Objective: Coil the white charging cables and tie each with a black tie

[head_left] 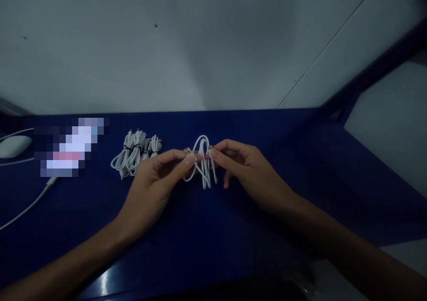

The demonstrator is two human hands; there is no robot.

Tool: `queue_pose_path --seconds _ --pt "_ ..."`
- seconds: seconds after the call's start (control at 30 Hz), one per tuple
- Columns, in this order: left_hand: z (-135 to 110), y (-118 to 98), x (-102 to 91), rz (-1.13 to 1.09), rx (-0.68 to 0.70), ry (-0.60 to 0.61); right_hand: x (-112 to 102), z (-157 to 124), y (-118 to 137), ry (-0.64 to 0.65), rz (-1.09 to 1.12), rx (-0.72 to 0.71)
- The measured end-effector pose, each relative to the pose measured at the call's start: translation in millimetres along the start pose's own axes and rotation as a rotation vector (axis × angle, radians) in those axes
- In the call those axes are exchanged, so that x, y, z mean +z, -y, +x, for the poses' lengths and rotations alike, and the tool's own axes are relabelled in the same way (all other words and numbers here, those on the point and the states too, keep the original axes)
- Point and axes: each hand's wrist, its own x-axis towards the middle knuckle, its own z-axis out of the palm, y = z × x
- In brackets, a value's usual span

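Between my two hands hangs a white charging cable (204,165), gathered in loose loops above the blue table. My left hand (160,172) pinches it on the left, close to a metal plug end that shows above the thumb. On the right, my right hand (242,163) pinches the cable between thumb and index finger, and another connector end shows by the fingertips. Just behind my left hand lie several white cables (135,152), coiled into bundles and bound with dark ties; the hand hides part of them.
At the left on the blue table (207,247) lies a lit phone (71,147), blurred out, with a white cord (30,212) plugged into it. A white mouse-like object (15,146) sits at the far left. A pale wall (200,47) rises behind the table.
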Motion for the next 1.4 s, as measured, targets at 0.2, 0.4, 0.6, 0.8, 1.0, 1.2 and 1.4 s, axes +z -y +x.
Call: queue_pose_path --seconds 0.2,0.4,0.6,0.8,1.0,1.2,1.4 --pt "-0.3 -6.4 4.0 0.087 0.026 0.017 2.5 -1.2 -0.9 0.019 0.040 -0.028" --pt "-3.4 -5.9 -2.0 0.230 0.055 0.024 7.4 -2.9 -3.3 0.005 0.003 -0.077" --pt "-7.0 -4.9 -4.9 0.320 0.053 0.017 8.9 -3.7 -7.4 -0.012 -0.009 -0.077" --pt "-4.8 -3.8 -2.3 0.258 0.112 0.042 8.8 -5.0 -4.7 0.026 0.024 -0.028" --pt "-0.9 -3.6 -1.4 0.208 0.172 0.042 8.3 -5.0 -4.1 0.056 0.083 -0.014" --pt "0.8 -7.7 -1.9 0.141 0.105 0.008 9.0 -5.4 -3.0 0.040 0.103 -0.038" --pt "1.8 -9.4 -3.6 0.083 0.040 0.059 7.2 -5.0 -0.9 0.028 0.081 -0.061"
